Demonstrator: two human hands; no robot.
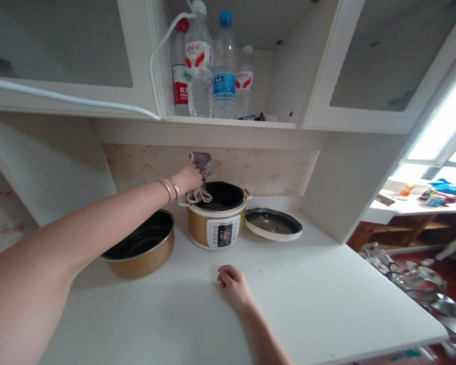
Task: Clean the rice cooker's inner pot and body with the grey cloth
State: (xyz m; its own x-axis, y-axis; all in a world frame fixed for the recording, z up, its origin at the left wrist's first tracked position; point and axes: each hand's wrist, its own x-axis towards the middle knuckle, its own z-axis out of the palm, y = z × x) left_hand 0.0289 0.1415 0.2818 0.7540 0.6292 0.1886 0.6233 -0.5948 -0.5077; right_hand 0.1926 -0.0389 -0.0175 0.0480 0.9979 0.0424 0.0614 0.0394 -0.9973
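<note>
My left hand (pixel 189 179), with bracelets on its wrist, grips a grey patterned cloth (pixel 201 162) at the left side of the electric cooker (pixel 198 223). The lower part of the cloth hangs over the cooker's rim. The cooker is gold and white, uncovered, with a dark inside and a control panel facing me. In front of it, my right hand (pixel 234 285) is loosely closed over the white counter, and no object shows in its fingers. Left of the cooker, partly behind my left forearm, is a gold pot (pixel 144 257) with a black inside.
A round lid (pixel 272 223) lies inner side up, right of the cooker. Several plastic bottles (pixel 224 76) stand on the shelf above. A white cable (pixel 99 102) hangs across the left cabinet. Cabinet side panels flank the counter (pixel 311 304). Metal cookware (pixel 418 279) is on the right.
</note>
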